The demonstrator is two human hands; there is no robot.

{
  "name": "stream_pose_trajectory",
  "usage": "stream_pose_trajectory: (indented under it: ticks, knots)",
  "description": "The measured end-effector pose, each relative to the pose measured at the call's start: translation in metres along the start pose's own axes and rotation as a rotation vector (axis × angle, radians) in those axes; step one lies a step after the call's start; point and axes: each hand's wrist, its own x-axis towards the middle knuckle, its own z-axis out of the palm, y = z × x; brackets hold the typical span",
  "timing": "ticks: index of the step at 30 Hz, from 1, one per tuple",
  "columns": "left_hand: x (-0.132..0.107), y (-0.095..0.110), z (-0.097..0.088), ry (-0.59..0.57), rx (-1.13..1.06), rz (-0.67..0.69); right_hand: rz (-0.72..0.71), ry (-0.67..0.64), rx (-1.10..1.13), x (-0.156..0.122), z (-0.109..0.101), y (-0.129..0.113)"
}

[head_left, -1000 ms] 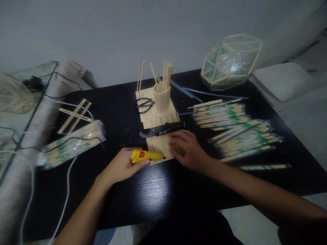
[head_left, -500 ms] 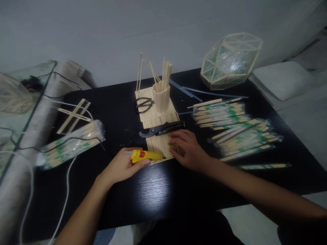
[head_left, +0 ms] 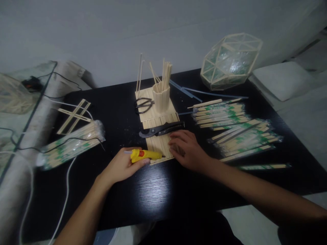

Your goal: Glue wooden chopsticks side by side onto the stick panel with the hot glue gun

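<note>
Left hand [head_left: 122,166] of mine grips the yellow plastic glue gun [head_left: 145,155], lying left-to-right with its nozzle at the near edge of the pale bamboo-stick mat [head_left: 158,141], where my right hand [head_left: 190,150], just to the right, presses flat with fingers spread.

Dim, even indoor light; a pale glare patch sits on the glossy black wooden counter [head_left: 157,183]. Left edge smears with blur, and the corners bend outward.
</note>
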Motion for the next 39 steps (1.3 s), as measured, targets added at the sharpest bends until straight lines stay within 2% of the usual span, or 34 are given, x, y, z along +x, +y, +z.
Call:
stream_pose_trajectory:
  ticks: [23, 31, 39]
  knots:
    - [0.0014, -0.0027, 0.004, 0.118, 0.099, 0.04, 0.014, -0.011, 0.003, 0.0001, 0.0005, 0.0001]
    - [0.0012, -0.0067, 0.0059, 0.132, 0.111, 0.0, 0.0, -0.006, 0.002, 0.0006, 0.0006, 0.0005]
    - [0.001, -0.0084, 0.0078, 0.202, 0.075, -0.017, 0.009, -0.007, -0.002, 0.0008, 0.0003, 0.0]
